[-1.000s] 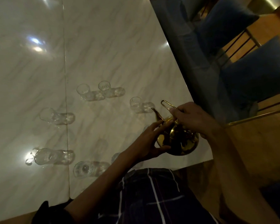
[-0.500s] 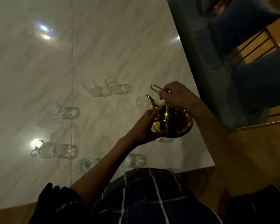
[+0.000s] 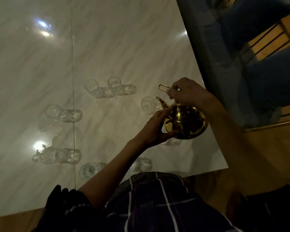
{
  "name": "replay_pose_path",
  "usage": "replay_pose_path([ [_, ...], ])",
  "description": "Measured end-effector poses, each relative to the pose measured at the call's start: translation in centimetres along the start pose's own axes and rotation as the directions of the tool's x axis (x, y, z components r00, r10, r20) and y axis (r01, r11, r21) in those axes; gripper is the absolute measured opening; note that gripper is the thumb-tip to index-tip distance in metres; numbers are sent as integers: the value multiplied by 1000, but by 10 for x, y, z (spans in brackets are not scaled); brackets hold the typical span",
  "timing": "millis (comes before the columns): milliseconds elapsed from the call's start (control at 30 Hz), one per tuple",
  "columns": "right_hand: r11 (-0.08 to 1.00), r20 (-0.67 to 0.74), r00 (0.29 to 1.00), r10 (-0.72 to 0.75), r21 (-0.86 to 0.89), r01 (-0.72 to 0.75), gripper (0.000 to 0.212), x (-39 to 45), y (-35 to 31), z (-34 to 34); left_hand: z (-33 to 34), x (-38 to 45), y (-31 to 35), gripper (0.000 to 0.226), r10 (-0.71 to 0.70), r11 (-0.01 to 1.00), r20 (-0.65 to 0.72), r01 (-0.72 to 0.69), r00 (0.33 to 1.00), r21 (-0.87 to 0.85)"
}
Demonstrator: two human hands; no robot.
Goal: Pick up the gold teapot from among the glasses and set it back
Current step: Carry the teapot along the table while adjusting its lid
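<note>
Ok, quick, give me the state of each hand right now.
Left hand: cupped against the side of the gold teapot, steadying it.
Right hand: closed on the teapot's wire handle.

The room is dim and the whole view looks murky and a little soft. Three bright patches of glare sit on the glossy marble table [image 3: 124,47], two close together toward the far left and one nearer me beside a glass [image 3: 57,155], which sparkles. A smaller glint marks the table's right edge. The glasses throw faint, smeared reflections. The gold teapot [image 3: 186,124] catches warm highlights between my dark hands. My shirt and forearms are nearly black with shadow. Straight edges bow outward toward the frame's borders.
</note>
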State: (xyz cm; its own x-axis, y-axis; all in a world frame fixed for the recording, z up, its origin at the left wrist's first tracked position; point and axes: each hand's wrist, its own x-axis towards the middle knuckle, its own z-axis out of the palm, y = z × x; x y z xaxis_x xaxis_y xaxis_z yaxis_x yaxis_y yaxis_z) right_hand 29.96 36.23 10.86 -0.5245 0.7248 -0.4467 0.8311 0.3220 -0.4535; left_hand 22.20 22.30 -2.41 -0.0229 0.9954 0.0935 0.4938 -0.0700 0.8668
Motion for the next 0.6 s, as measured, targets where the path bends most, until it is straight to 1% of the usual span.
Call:
replay_pose_path([
  [333, 999, 27, 1000, -5, -36, 6, 40, 2, 4, -3, 1, 0, 7, 89, -24, 1000, 16, 24, 1000, 11],
  [600, 998, 6, 1000, -30, -47, 30, 38, -2, 2, -5, 1, -3, 13, 84, -22, 1000, -20, 22, 1000, 7],
])
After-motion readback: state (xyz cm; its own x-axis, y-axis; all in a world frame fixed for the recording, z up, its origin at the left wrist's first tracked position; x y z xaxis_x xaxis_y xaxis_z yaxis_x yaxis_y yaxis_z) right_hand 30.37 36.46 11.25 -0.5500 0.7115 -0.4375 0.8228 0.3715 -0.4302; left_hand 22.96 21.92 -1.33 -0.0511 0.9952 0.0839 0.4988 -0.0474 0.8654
